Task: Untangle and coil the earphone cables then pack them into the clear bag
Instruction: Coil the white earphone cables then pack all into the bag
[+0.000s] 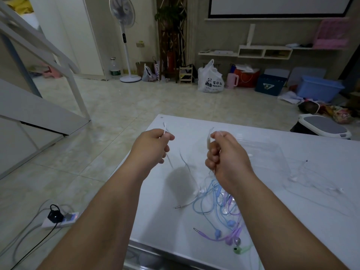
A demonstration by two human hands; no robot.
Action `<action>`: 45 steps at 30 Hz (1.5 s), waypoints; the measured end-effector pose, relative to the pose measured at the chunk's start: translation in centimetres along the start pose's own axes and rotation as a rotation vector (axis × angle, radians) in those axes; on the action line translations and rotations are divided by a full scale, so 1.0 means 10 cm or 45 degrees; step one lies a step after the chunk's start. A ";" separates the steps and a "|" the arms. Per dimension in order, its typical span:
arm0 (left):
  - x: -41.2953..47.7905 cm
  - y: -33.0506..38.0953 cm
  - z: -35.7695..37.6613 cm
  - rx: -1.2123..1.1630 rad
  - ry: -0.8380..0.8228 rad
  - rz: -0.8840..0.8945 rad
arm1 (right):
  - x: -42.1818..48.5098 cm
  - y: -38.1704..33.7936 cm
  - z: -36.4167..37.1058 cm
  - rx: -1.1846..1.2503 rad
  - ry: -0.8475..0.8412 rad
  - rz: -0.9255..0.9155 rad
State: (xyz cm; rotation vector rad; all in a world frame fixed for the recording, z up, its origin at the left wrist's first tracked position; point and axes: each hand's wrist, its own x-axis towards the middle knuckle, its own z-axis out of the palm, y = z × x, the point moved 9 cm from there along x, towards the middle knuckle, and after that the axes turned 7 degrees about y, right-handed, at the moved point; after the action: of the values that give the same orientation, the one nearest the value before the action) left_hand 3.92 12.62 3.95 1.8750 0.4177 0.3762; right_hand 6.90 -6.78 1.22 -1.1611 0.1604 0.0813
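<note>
Two hands hold a white earphone cable (190,203) over the table (155,221).
Nearest, blue, purple and green cables (220,211) lie tangled on the table under the right forearm. The left hand (153,145) and right hand (224,154) each pinch the white earphone cable, fingers curled, its plug on the table. Beyond the right hand lies the clear bag (268,151).
</note>
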 end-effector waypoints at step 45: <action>-0.15 -0.04 0.27 0.645 -0.452 0.259 | -0.16 0.11 0.29 -1.049 -0.293 -0.469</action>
State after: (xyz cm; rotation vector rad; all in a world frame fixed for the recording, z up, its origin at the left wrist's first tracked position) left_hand 3.78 9.79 2.57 2.4334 0.0793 0.0628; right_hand 5.43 -3.68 1.58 -1.9698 -0.3259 -0.0537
